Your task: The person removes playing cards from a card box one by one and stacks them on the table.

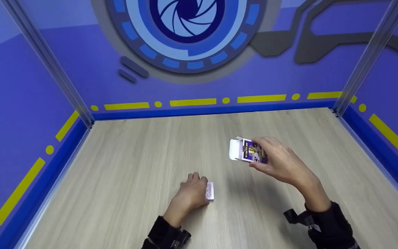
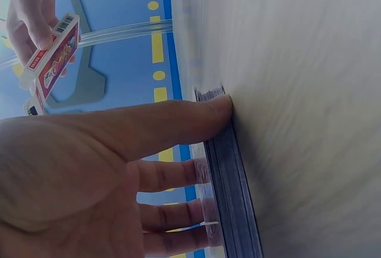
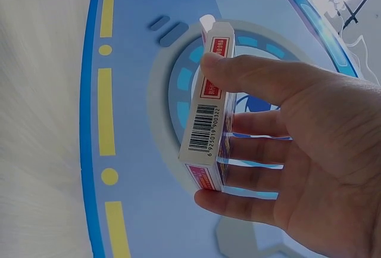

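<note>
On the table, my left hand (image 1: 192, 192) grips a deck of playing cards (image 1: 210, 191) by its sides. In the left wrist view the thumb presses one long edge of the deck (image 2: 231, 186), while the other fingers lie along the opposite side. Farther forward and to the right, my right hand (image 1: 285, 162) holds a card box (image 1: 256, 152) above the table. The box's end flap (image 1: 234, 149) stands open and points left. Thumb and fingers clasp the box (image 3: 205, 130) across its narrow sides, with a barcode facing the right wrist camera.
The wood-grain table (image 1: 143, 152) is enclosed by a blue back wall (image 1: 219, 86) and side panels with yellow dashes. Metal posts (image 1: 54, 69) stand at the back corners. Black bands with small cameras (image 1: 327, 221) sit on both wrists.
</note>
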`<act>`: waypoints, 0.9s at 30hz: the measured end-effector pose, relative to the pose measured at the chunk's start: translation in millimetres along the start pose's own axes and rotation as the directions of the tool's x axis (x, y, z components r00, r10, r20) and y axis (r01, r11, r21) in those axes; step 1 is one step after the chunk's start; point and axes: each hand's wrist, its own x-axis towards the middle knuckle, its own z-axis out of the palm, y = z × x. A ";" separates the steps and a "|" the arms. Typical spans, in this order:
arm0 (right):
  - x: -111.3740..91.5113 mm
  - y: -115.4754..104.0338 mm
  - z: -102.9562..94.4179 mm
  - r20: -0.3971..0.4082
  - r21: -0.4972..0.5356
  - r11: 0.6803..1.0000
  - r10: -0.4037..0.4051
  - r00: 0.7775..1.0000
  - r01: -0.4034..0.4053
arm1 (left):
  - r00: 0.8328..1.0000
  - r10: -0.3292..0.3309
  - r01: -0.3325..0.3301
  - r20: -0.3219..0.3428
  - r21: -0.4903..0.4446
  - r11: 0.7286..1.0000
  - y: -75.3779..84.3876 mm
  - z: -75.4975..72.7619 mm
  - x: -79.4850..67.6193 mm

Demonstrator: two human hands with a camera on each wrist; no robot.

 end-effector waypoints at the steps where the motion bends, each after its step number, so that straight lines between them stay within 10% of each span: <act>1: 0.0 -0.1 0.1 0.003 -0.001 1.000 0.001 1.000 -0.001 | 1.000 0.000 0.000 0.001 0.003 1.000 0.1 -0.3 -0.2; 10: 0.4 -2.9 2.8 0.007 -0.006 1.000 -0.023 1.000 0.023 | 0.999 -0.012 0.019 0.053 -0.127 0.992 -9.1 -10.1 -2.6; 14: 1.6 -6.6 11.1 0.009 -0.031 0.996 -0.084 0.996 0.084 | 0.995 -0.022 0.003 -0.102 -0.184 0.983 -11.4 -21.8 -2.1; 16: 2.5 -9.1 16.7 0.015 -0.051 0.992 -0.118 0.993 0.118 | 0.964 -0.023 -0.036 -0.265 -0.217 0.975 -8.2 -28.0 -2.1; 21: 4.5 -17.0 29.0 0.049 -0.089 0.983 -0.155 0.987 0.159 | 0.812 -0.026 -0.254 -0.583 -0.393 0.884 11.5 -38.9 -4.1; 23: 4.8 -20.0 32.0 0.058 -0.091 0.983 -0.157 0.986 0.162 | 0.796 -0.020 -0.329 -0.604 -0.461 0.824 19.4 -39.5 -5.2; 27: 4.5 -26.0 35.3 0.073 -0.097 0.980 -0.169 0.983 0.176 | 0.824 -0.016 -0.363 -0.567 -0.549 0.752 26.6 -33.8 -4.5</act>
